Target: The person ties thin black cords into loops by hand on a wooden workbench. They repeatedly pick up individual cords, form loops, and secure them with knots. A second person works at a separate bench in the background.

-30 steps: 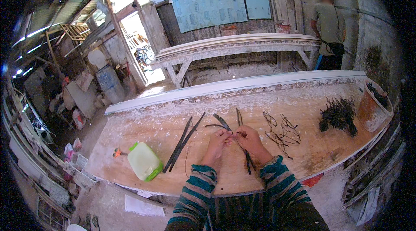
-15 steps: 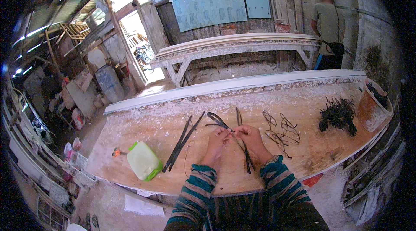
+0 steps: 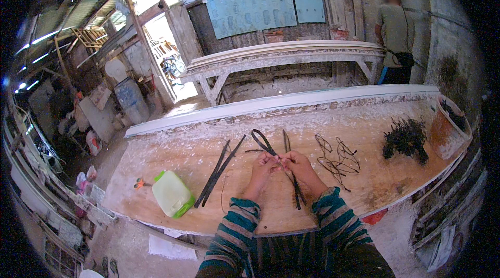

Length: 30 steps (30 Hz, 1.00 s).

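Note:
Both my hands meet over the wooden tabletop, fingertips almost touching. My left hand (image 3: 264, 169) pinches a black strap (image 3: 262, 139), which rises from the fingers in a narrow loop. Close beside it, my right hand (image 3: 300, 167) is closed on the same strap where it crosses; the exact grip is hidden by the fingers. More black straps (image 3: 298, 194) lie below and behind the right hand. Left of my hands, two or more long black straps (image 3: 216, 176) rest on the wood. Thin black cords (image 3: 338, 161) lie in loose loops to the right.
A pale green container (image 3: 173, 193) and orange-handled scissors (image 3: 139, 184) are at the table's left. On the right stand a heap of black cords (image 3: 406, 141) and a dusty bucket (image 3: 449, 129). A long white board (image 3: 281, 107) borders the far edge. Another person (image 3: 396, 33) stands at the back right.
The strap's loop above my left hand has opened wider and stands a little higher. Both hands stay close together in nearly the same place.

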Available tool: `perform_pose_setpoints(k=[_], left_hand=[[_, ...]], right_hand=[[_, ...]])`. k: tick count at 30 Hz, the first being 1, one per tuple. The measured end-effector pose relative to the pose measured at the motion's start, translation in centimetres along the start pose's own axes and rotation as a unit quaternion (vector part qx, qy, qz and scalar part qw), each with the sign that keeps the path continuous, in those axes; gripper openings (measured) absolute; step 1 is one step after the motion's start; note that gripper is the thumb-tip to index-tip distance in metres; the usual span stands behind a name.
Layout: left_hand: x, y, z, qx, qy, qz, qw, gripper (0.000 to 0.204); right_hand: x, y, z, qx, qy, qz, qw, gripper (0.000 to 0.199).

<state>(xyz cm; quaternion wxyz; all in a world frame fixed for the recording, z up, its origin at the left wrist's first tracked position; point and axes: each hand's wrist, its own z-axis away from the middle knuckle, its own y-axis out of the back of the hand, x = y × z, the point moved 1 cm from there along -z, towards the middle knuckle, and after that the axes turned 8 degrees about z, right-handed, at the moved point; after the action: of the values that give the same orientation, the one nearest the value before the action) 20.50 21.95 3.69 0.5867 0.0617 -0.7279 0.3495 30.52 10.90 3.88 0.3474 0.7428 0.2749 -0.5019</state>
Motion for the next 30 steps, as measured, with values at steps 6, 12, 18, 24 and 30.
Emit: perform_pose_setpoints(k=[6, 12, 18, 24, 30], left_hand=[[0.3, 0.0, 0.2, -0.061, -0.034, 0.054, 0.996, 0.008], [0.2, 0.1, 0.0, -0.061, -0.034, 0.042, 0.997, 0.008], [-0.1, 0.4, -0.4, -0.057, -0.054, 0.029, 0.996, 0.008], [0.1, 0.8, -0.3, -0.052, -0.067, 0.033, 0.996, 0.009], [0.4, 0.8, -0.3, -0.047, -0.073, 0.071, 0.994, 0.011]], right_hand=[[-1.6, -0.1, 0.8, -0.059, -0.137, -0.219, 0.964, 0.013], [-1.1, -0.1, 0.5, -0.04, -0.134, -0.291, 0.946, 0.007], [-1.3, -0.4, 0.3, 0.014, -0.131, -0.319, 0.939, 0.001], [-4.2, -0.1, 1.5, -0.037, -0.127, -0.373, 0.918, 0.014], [-3.9, 0.1, 1.3, -0.065, -0.107, -0.383, 0.915, 0.021]])
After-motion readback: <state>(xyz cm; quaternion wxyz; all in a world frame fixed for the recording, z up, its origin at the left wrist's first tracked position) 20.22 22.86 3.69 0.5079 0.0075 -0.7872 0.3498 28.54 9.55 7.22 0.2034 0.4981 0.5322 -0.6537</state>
